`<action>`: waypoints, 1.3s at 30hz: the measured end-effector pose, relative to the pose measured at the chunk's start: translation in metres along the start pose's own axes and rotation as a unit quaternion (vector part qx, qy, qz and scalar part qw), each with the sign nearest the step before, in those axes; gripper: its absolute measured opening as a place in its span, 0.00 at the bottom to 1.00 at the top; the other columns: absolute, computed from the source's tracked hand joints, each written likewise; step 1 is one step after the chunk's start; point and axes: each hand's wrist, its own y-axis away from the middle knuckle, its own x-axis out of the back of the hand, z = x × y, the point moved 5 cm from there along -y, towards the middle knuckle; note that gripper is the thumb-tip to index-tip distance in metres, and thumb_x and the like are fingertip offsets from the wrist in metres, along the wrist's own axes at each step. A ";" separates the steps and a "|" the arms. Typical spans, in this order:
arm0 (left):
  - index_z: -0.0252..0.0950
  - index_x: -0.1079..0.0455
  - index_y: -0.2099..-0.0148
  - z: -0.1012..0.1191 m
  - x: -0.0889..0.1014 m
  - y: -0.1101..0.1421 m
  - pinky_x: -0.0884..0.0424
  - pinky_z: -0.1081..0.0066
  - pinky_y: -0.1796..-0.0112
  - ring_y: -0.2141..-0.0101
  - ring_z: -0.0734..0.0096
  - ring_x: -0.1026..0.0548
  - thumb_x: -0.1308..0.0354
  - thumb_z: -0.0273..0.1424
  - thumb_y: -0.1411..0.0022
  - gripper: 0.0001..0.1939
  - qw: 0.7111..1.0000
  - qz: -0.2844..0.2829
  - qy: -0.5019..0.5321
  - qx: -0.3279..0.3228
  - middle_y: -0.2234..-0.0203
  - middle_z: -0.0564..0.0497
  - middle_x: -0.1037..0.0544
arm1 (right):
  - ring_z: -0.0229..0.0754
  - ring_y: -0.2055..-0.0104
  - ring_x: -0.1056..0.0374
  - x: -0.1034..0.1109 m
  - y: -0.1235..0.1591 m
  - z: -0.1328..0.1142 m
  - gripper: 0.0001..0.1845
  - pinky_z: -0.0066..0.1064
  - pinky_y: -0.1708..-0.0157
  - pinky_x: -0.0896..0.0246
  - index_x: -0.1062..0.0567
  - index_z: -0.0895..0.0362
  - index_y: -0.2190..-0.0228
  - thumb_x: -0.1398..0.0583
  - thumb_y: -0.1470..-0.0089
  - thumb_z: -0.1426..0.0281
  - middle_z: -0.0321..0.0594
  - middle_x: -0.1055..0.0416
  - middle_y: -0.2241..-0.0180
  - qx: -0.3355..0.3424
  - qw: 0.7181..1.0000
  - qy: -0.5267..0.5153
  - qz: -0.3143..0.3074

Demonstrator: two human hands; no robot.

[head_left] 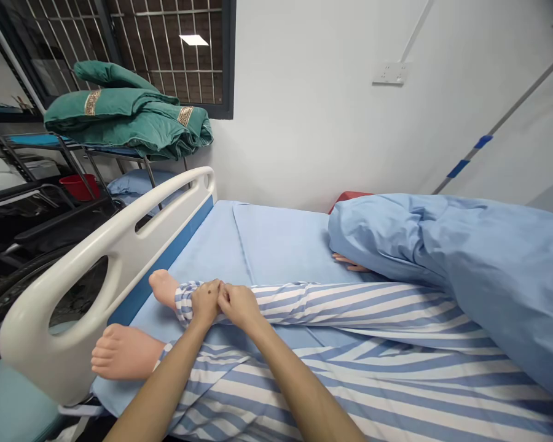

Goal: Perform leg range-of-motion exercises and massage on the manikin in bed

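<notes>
Side by side, my left hand (pixel 207 301) and my right hand (pixel 238 304) rest on the far lower leg of a manikin, just above the ankle. Both have curled fingers closed on the blue-and-white striped trouser leg (pixel 299 302); the fingertips are mostly hidden behind the hands. The far foot (pixel 164 287) pokes out of its cuff to the left of my left hand. Nearer to me, the other bare foot (pixel 126 352) lies on the sheet beside my left forearm. The near trouser leg (pixel 258 393) passes under my forearms.
A white bed end board (pixel 115 245) stands left of the feet. A blue quilt (pixel 479 258) covers the right side, with manikin fingers (pixel 350 263) showing under it. Green folded bedding (pixel 129 116) lies by the window. A wheelchair (pixel 41 233) stands beyond the board.
</notes>
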 end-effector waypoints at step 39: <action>0.35 0.34 0.79 0.021 -0.008 -0.012 0.47 0.74 0.74 0.78 0.76 0.37 0.59 0.35 0.39 0.21 0.951 0.089 0.286 0.078 0.81 0.51 0.28 | 0.32 0.80 0.53 -0.032 -0.033 0.038 0.22 0.26 0.81 0.55 0.45 0.56 0.86 0.50 0.47 0.57 0.30 0.49 0.85 -0.117 0.854 -0.484 0.149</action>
